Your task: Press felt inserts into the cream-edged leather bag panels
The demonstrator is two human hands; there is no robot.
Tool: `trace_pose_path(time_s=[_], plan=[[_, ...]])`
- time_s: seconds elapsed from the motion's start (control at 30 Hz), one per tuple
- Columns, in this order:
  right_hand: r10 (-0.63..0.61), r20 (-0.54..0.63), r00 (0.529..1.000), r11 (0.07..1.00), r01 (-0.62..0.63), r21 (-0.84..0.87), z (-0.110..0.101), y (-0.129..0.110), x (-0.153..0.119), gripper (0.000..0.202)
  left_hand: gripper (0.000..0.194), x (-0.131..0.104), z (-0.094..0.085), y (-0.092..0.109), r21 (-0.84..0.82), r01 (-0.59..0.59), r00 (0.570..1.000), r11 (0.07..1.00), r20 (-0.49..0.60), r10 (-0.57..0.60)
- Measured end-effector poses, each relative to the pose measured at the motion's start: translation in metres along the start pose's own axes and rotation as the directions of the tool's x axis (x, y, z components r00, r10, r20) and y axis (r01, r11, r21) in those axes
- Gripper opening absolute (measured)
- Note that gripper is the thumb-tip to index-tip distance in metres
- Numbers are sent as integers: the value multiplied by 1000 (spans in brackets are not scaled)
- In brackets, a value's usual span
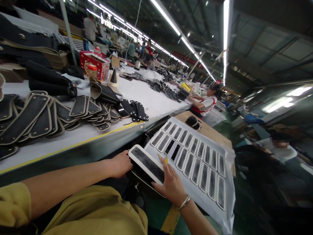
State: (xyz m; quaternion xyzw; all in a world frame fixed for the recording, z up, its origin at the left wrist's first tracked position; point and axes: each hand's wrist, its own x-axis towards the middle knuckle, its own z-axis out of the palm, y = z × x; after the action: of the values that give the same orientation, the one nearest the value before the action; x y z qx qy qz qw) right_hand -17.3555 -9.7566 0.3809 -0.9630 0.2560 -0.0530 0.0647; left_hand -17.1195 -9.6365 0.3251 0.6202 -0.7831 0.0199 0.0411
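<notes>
A long dark strip with a pale border [148, 164] lies slantwise over a black leather piece [140, 176] in front of me. My left hand [122, 164] is closed on the far left end, its fingertips partly hidden behind the edge. At the opposite end, my right hand [172, 184] has its thumb and fingers around the strip. A small yellow pointed piece [162, 159] shows by the right fingertips; whether they hold it cannot be seen. Just beyond, a white sheet [195, 202] carries rows of similar bordered strips [194, 147], with two dark gaps among them.
On the white table [137, 85] at left lie piles of black leather straps with pale edges [41, 117], a phone [122, 111], a red box [94, 65] and a black cone [113, 76]. Cardboard [212, 130] lies under the sheet. A co-worker [205, 102] stands farther along the table.
</notes>
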Motion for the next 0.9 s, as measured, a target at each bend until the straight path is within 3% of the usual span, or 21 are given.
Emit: trace_pose_path(time_s=[0.1,0.23,0.4,0.5,0.63,0.8,0.9], plan=[[-82,-71,994,994,76,-79,5,5,-8,85,9,-2,6,0,11,-62,998,998,1,62],[-205,-42,978,938,184,-293,6,2,-20,60,13,-16,18,-1,52,-150,983,987,-102,155],[-197,53,979,915,202,-350,2,-10,-26,63,13,-37,12,-4,142,-242,927,960,-257,272],[-183,123,975,941,210,-265,0,-10,-28,65,19,-45,2,-8,169,-258,895,951,-329,301],[-225,257,940,973,232,2,-5,-1,-27,66,22,-52,1,-13,129,-275,856,953,-418,304],[-173,486,857,962,42,268,-18,14,-2,64,11,-52,7,-19,108,-301,886,948,-336,319],[-109,522,846,977,-6,213,-23,15,20,62,8,-49,7,-23,114,-308,902,945,-280,328]])
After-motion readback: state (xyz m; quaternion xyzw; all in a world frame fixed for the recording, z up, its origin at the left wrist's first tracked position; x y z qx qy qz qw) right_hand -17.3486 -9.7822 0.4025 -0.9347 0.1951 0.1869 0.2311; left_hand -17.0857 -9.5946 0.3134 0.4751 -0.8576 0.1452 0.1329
